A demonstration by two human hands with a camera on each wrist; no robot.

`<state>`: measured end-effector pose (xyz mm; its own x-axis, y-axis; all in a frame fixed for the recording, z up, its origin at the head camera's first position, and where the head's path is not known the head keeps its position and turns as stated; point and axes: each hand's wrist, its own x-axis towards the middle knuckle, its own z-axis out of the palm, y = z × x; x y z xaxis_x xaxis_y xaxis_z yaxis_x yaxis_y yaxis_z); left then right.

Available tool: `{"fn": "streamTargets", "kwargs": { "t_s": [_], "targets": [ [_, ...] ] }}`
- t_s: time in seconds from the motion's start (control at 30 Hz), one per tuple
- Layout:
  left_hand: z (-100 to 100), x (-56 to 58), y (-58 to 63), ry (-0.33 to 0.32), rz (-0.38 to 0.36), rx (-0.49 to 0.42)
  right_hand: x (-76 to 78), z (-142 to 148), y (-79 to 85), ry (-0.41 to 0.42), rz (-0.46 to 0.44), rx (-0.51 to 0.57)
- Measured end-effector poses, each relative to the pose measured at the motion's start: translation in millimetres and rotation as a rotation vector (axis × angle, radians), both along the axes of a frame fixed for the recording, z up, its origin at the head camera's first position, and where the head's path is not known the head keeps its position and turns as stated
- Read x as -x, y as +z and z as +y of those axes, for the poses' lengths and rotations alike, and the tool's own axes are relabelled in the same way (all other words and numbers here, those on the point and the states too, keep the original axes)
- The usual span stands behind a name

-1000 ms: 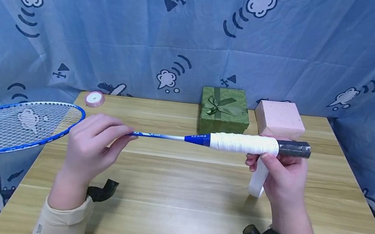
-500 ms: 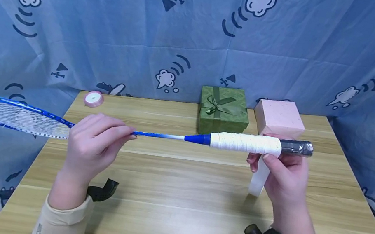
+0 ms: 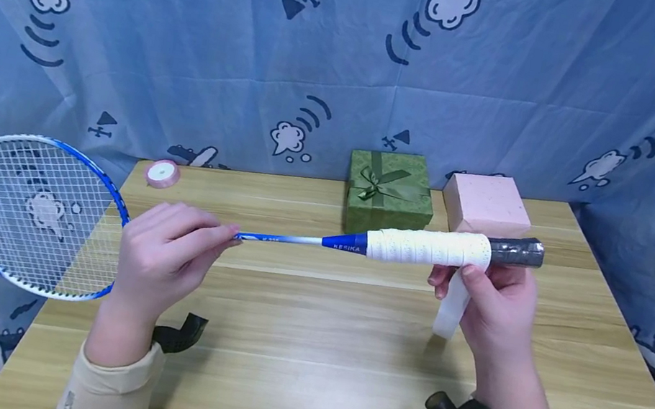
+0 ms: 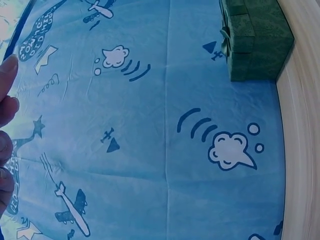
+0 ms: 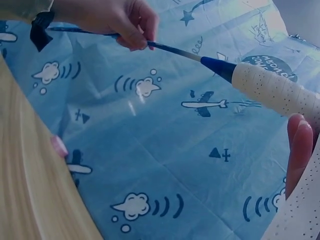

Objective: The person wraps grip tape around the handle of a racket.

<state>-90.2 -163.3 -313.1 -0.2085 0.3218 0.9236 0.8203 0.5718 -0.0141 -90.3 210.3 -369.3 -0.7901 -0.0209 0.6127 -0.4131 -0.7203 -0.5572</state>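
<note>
A blue and white badminton racket [image 3: 343,242] is held level above the table, its strung head at the left. My left hand [image 3: 171,250] pinches the thin shaft between thumb and fingers. White perforated grip tape [image 3: 425,247] is wound round most of the handle, while the butt end [image 3: 516,251] shows bare and black. With thumb and fingers, my right hand [image 3: 501,301] holds the loose tape strip [image 3: 452,307] just under the handle, where it leaves the last wrap. In the right wrist view the strip [image 5: 300,210] runs down past a fingertip.
Toward the back of the wooden table [image 3: 299,368] stand a green gift box [image 3: 391,197] with a ribbon bow and a pink box [image 3: 488,204]. A pink ribbon roll [image 3: 163,173] lies at the back left. Behind hangs a blue printed curtain [image 3: 232,34].
The racket has turned about its own shaft: its head went from slanted to nearly edge-on, then round to face the camera. Both hands have stayed almost in place.
</note>
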Motion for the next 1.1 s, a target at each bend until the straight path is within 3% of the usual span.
{"fn": "streamTargets", "kwargs": {
  "t_s": [0.17,0.27,0.5,0.73,0.9,1.1],
  "targets": [
    [-0.2,0.0,-0.3,-0.005,-0.016,0.015,1.3,2.1,-0.8,0.082,0.041,0.024],
    [-1.1,0.1,-1.3,0.007,-0.030,0.023,0.2,2.3,-0.9,0.084,0.031,0.031],
    [-2.4,0.9,-3.2,0.032,-0.032,0.037,-2.4,1.3,-0.8,0.018,-0.015,0.019],
    [-1.6,1.4,-3.2,0.029,-0.015,0.039,-2.3,3.1,0.2,0.004,0.005,-0.012],
    [-3.4,1.9,-4.6,0.015,-0.054,0.048,-3.1,3.9,0.0,0.005,0.015,-0.016],
    [-4.7,1.7,-4.8,0.020,-0.085,0.061,-5.8,3.2,-1.6,-0.068,-0.028,-0.018]
  ]
}}
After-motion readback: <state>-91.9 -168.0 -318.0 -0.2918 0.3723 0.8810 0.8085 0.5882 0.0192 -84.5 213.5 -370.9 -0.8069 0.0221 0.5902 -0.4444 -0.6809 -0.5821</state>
